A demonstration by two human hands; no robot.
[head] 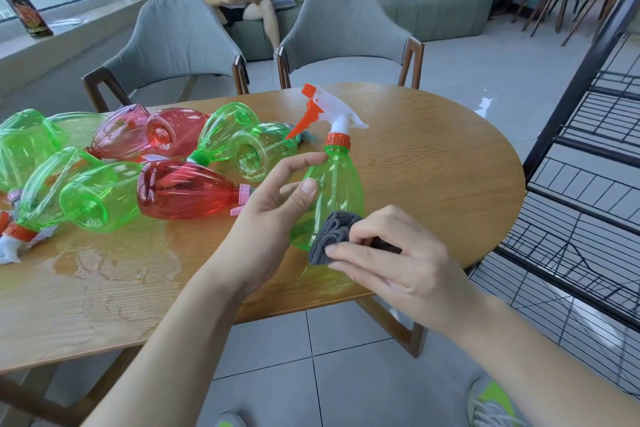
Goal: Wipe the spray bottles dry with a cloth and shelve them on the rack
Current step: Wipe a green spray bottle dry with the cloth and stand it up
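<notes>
The left hand (273, 198) is reaching in from the lower left with its forearm angled up and to the right, its fingers curling round the upper body of an upright green spray bottle (334, 184): the thumb is pressing on the near side and the index finger is stretching up towards the neck just under the orange collar. The right hand (391, 263) is coming in from the lower right, knuckles up, pinching a bunched grey cloth (334, 232) between thumb and fingers and pressing it against the bottle's lower body. So the bottle is being held between the two hands above the near right part of the wooden worktop (433, 163), its white-and-orange trigger head (327, 107) pointing left. To the left, a cluster of green and red spray bottles (187, 189) is lying on its sides on the worktop, with a film of water (114, 267) spreading across the wood in front of them. A black wire rack (585, 218) is standing just beside the right end of the worktop, its shelves well apart from the held bottle
</notes>
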